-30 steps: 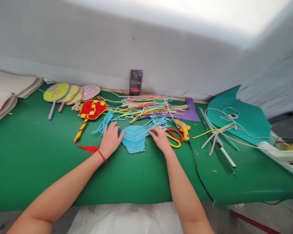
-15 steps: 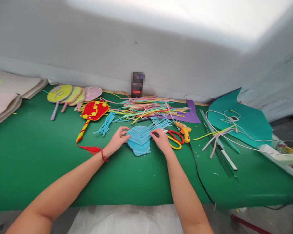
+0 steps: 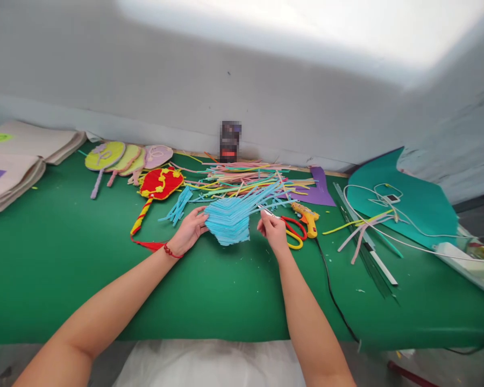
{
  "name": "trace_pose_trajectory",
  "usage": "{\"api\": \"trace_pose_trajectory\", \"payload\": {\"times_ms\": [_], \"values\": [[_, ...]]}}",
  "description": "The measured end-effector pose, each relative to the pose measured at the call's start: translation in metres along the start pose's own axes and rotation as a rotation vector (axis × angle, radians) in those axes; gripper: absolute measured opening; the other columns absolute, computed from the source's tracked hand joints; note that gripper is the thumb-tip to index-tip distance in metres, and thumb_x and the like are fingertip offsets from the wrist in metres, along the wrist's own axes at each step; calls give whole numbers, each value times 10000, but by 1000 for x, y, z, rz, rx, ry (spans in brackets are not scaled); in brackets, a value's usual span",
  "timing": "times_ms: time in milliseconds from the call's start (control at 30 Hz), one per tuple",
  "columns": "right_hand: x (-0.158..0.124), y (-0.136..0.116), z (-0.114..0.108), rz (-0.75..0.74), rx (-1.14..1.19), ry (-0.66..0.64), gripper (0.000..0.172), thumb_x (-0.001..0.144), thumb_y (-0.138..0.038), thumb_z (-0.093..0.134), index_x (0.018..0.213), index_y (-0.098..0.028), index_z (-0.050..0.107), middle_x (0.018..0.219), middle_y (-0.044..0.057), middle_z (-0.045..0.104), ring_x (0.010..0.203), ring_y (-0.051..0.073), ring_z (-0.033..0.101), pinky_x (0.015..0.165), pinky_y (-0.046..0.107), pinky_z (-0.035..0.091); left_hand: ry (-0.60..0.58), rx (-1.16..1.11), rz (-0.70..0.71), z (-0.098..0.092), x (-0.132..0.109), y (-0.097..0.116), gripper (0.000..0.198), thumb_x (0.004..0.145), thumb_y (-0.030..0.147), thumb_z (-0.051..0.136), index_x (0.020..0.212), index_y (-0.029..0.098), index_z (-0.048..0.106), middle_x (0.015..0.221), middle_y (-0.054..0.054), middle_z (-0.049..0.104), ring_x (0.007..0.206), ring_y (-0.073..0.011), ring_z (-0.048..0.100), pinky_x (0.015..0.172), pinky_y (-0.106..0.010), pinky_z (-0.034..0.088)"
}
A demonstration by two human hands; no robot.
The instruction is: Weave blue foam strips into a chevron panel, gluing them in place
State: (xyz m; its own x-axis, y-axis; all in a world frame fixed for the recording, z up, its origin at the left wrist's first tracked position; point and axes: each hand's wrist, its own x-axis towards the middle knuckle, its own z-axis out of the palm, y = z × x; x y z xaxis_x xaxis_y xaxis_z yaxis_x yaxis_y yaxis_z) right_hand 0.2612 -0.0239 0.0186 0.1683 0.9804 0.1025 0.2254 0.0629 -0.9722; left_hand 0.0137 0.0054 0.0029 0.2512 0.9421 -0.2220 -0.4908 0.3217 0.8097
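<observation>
My left hand (image 3: pixel 189 231) grips the left edge of a light blue woven strip piece (image 3: pixel 228 220) and holds it tilted up off the green table (image 3: pixel 64 258). Loose blue strip ends fan out from its upper right. My right hand (image 3: pixel 273 230) is just right of the piece, apart from it. Its fingers are curled together over the blades of the red and yellow scissors (image 3: pixel 294 235). A silver tip shows above the fingers. Whether they grip the scissors is unclear.
A yellow glue gun (image 3: pixel 306 216) with a black cord lies beside the scissors. Several coloured strips (image 3: pixel 242 180) are heaped behind. A red fan (image 3: pixel 159 183) and pastel fans (image 3: pixel 121 157) lie left; teal sheet (image 3: pixel 411 207) and white cable right; bags (image 3: pixel 12 161) far left.
The blue woven piece lay flat under both hands; my left hand has lifted and tilted it. My right hand has let go of it and moved over the scissors' blades.
</observation>
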Motion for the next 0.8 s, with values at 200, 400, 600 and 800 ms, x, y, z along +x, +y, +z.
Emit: {"api": "trace_pose_trajectory", "payload": {"times_ms": [200,400,600,800], "values": [[3,13,14,165,183,-106,509,697,-685,576,643,-180,610,536,-5,566,434,104,502,349,212,380,-24,23,-7,1,-1,1,388,714,220,720,1053,188,533,881,-3,665,692,-104,635,647,-233,506],[0,17,26,348,385,-75,402,593,-493,764,817,-179,651,762,27,703,682,188,662,586,308,570,-147,68,-53,0,0,-3,351,754,291,703,1068,186,587,911,-33,686,716,-116,640,677,-237,498],[-1,11,27,345,530,-58,457,604,-460,769,944,-185,634,835,38,726,687,202,684,577,324,577,-192,40,-60,1,3,-7,400,828,520,564,1001,164,621,1032,-101,686,900,-177,652,825,-304,482],[1,12,28,331,552,-47,474,608,-462,773,964,-185,627,832,46,726,715,214,694,583,327,580,-201,202,-14,6,-1,-9,376,758,407,692,1025,148,632,1024,-96,692,907,-189,655,860,-317,461]]}}
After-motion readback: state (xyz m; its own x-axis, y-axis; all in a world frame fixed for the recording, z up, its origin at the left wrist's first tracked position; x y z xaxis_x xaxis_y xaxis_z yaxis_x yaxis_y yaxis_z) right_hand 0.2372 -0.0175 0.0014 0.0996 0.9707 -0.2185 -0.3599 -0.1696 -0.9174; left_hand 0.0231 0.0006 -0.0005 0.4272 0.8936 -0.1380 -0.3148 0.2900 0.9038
